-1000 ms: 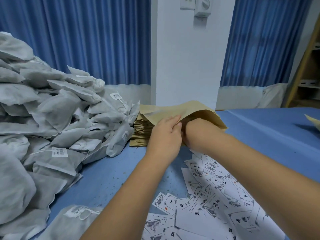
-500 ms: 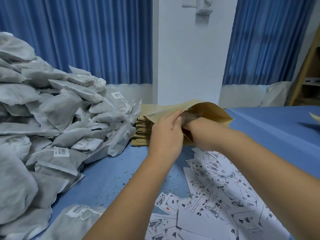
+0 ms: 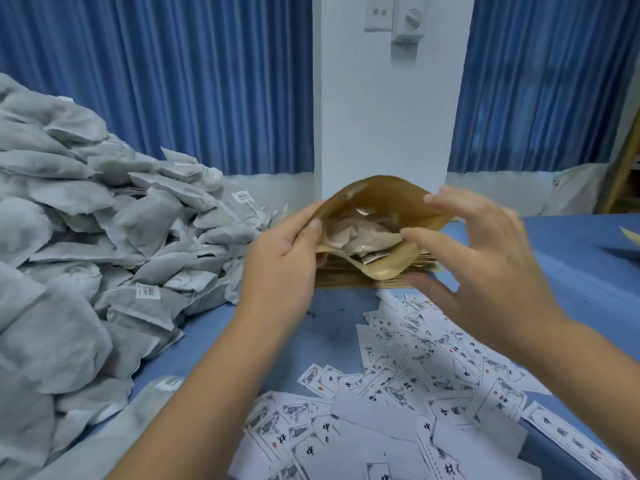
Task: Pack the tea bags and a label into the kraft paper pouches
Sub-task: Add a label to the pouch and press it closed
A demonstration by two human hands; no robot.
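Note:
A kraft paper pouch (image 3: pixel 372 195) is held up with its mouth open toward me, and crumpled tea bags (image 3: pixel 360 237) show inside it. My left hand (image 3: pixel 284 265) pinches the pouch's left edge between thumb and fingers. My right hand (image 3: pixel 485 268) hovers just outside the mouth on the right with fingers spread, holding nothing. Beneath the pouch lies a flat stack of kraft pouches (image 3: pixel 349 280). A big heap of grey tea bags (image 3: pixel 86 244) fills the left side. White printed labels (image 3: pixel 408 403) lie scattered on the blue table in front.
The blue table (image 3: pixel 581 271) runs to the right, where the corner of another kraft pouch (image 3: pixel 630 235) shows at the edge. A white pillar (image 3: pixel 384 109) and blue curtains stand behind. A wooden shelf frame (image 3: pixel 623 168) is at the far right.
My right hand has come out of the pouch and now spreads beside its mouth. The pouch has lifted and tilted so its open mouth faces me, left hand still holding its edge.

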